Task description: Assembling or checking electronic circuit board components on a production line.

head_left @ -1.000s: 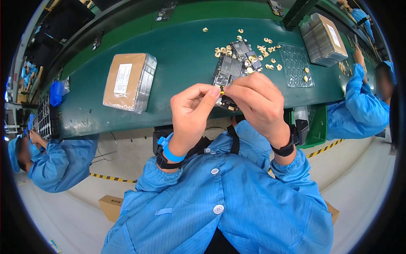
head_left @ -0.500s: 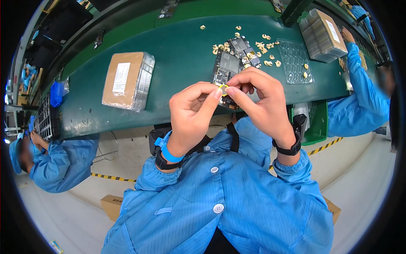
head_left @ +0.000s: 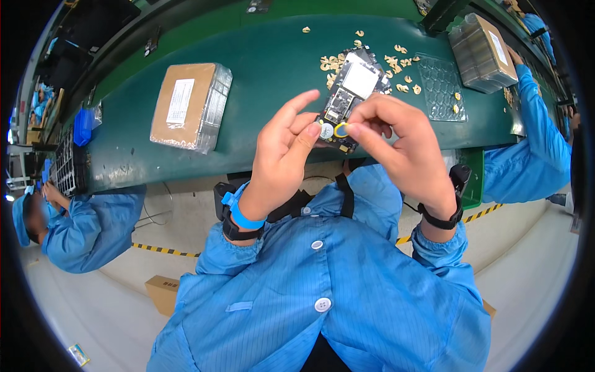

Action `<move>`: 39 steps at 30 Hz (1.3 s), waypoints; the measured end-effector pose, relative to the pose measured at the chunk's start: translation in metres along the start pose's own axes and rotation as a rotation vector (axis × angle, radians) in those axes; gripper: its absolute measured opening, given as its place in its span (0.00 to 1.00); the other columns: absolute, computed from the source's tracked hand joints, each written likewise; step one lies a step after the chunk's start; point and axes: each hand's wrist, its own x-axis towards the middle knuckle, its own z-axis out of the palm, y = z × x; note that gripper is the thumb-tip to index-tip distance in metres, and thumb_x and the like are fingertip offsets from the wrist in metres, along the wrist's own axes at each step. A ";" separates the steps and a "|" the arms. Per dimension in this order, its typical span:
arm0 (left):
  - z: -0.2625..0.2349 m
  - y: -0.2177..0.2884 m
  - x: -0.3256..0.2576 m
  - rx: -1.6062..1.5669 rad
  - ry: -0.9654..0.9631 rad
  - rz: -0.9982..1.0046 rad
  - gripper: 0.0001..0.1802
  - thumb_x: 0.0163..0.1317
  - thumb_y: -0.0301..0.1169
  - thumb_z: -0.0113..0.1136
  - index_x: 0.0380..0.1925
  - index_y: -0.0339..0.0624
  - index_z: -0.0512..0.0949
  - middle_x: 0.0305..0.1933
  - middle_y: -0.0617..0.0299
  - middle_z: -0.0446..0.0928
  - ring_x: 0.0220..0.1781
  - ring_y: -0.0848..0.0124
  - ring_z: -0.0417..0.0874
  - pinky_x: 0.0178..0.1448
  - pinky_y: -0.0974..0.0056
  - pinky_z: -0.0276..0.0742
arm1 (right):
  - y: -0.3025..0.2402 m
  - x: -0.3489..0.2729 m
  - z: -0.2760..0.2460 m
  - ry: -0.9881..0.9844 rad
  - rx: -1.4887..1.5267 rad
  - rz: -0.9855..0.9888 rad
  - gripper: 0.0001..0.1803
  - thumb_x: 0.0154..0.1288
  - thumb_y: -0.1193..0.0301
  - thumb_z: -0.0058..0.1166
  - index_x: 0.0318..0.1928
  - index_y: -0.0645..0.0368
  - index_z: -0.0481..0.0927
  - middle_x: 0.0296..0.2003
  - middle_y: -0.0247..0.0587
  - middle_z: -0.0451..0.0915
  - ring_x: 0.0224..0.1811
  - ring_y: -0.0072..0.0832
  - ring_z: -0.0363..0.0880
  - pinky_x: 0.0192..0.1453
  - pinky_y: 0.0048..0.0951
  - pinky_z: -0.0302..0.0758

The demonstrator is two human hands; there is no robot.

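Between the thumb and a finger of my left hand [head_left: 282,152] is a silver coin cell [head_left: 326,131], with the index finger stretched out away from it. Close beside it, my right hand [head_left: 406,139] pinches a small round yellow-rimmed piece [head_left: 336,130], dark inside the rim; whether it is an open ring or a disc I cannot tell. Both are held over the near end of a dark circuit board [head_left: 338,108], which bears a bright metal shield. Another board lies partly hidden beneath or behind it.
Many small cream curled pieces [head_left: 331,63] lie scattered around the boards. A clear blister tray [head_left: 437,87] sits to the right, before a wrapped box stack [head_left: 480,53]. Another wrapped carton [head_left: 186,105] stands left. Co-workers in blue sit at both sides; a green bin [head_left: 474,180] is at right.
My hands have moved apart: the silver coin cell now shows in my left fingers, separate from the yellow-rimmed piece in my right. My left index finger has lifted. The view has shifted slightly.
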 end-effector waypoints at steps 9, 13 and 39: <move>-0.004 0.000 0.001 -0.133 -0.013 -0.070 0.22 0.79 0.31 0.58 0.66 0.27 0.75 0.56 0.51 0.85 0.54 0.70 0.87 0.58 0.64 0.87 | -0.006 0.003 0.009 -0.105 -0.116 0.091 0.08 0.71 0.73 0.61 0.39 0.67 0.80 0.30 0.48 0.79 0.28 0.38 0.76 0.33 0.38 0.71; -0.004 0.000 0.000 -0.123 -0.012 -0.044 0.22 0.80 0.32 0.58 0.65 0.27 0.76 0.55 0.51 0.85 0.54 0.71 0.87 0.58 0.65 0.86 | -0.006 0.004 0.010 -0.090 -0.119 0.080 0.08 0.71 0.72 0.61 0.38 0.66 0.80 0.30 0.48 0.79 0.29 0.40 0.77 0.34 0.39 0.72; 0.010 0.008 -0.003 0.002 0.028 0.045 0.22 0.73 0.17 0.56 0.66 0.22 0.74 0.61 0.45 0.83 0.62 0.67 0.84 0.67 0.65 0.80 | -0.003 0.004 0.015 -0.009 -0.112 0.035 0.07 0.67 0.75 0.64 0.35 0.67 0.80 0.27 0.46 0.80 0.27 0.36 0.77 0.32 0.36 0.72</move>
